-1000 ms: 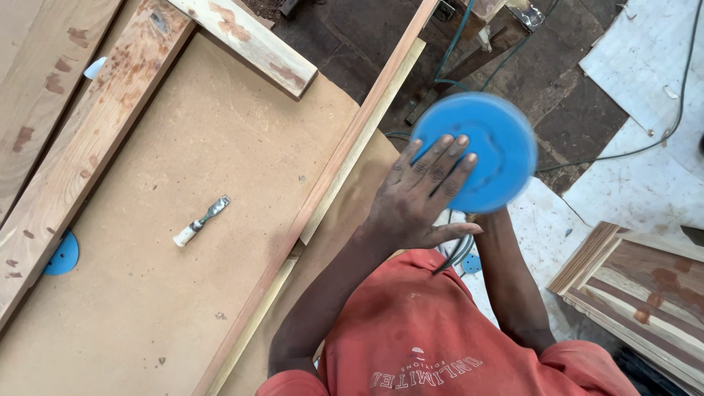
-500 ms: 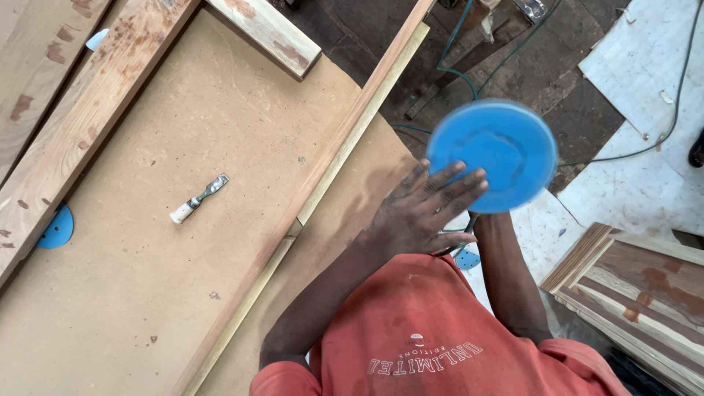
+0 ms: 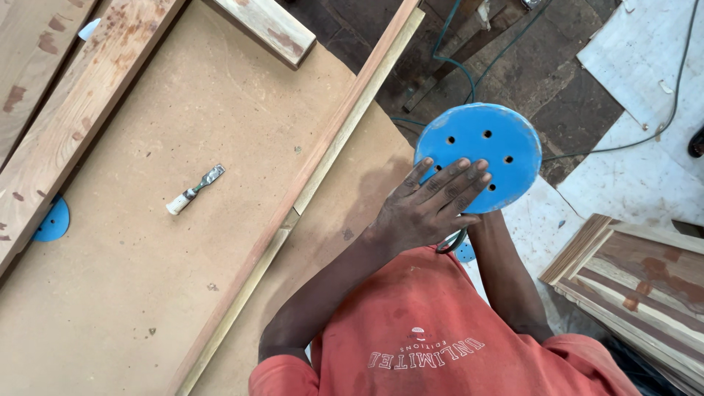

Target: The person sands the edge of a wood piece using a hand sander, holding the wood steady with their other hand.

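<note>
On the wide flat fibreboard sheet [image 3: 132,293] a small pale-handled chisel [image 3: 194,190] lies left of the long thin wooden strip [image 3: 330,139], while the round blue perforated sanding disc [image 3: 488,147] sits beyond the sheet's right edge, under the left hand [image 3: 429,209].

A tan fibreboard worktop [image 3: 147,293] fills the left. Dark floor [image 3: 535,73] lies beyond its right edge. Daylight is even.

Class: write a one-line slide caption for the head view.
Left hand flat on a blue sanding disc beside a workbench.
</note>
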